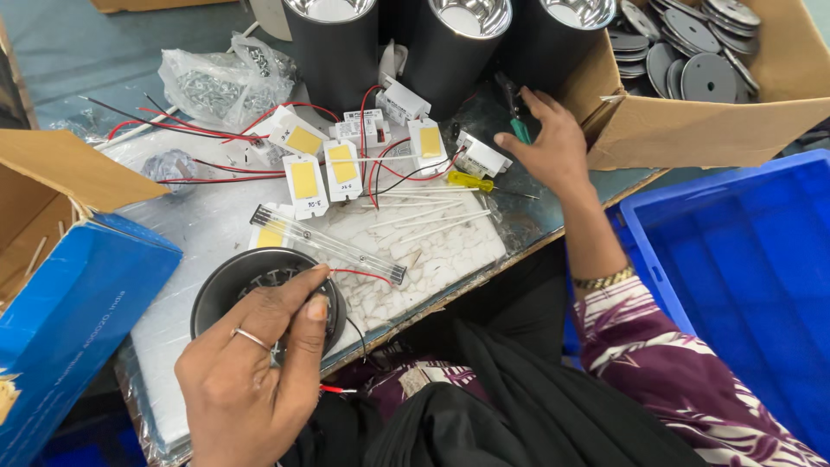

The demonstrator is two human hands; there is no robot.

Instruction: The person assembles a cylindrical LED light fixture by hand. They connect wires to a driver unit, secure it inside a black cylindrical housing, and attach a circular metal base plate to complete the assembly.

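My left hand [251, 367] grips the rim of a round black lamp housing [233, 281] at the table's near edge; red and black wires run out of it. My right hand [547, 143] reaches to the far side of the table and closes on a green-handled screwdriver [517, 121] beside a black cylinder [454, 47]. A yellow-handled screwdriver [471, 182] lies just left of that hand. Several white modules with yellow LED chips [304, 180] and red wires lie in the middle. A clear plastic strip [328, 245] rests next to the housing.
Three black cylindrical lamp bodies [333, 43] stand at the back. A cardboard box of grey metal discs [692, 60] sits at the right, a blue crate [743, 277] below it. A blue carton [69, 320] is at the left, a bag of screws [216, 82] behind.
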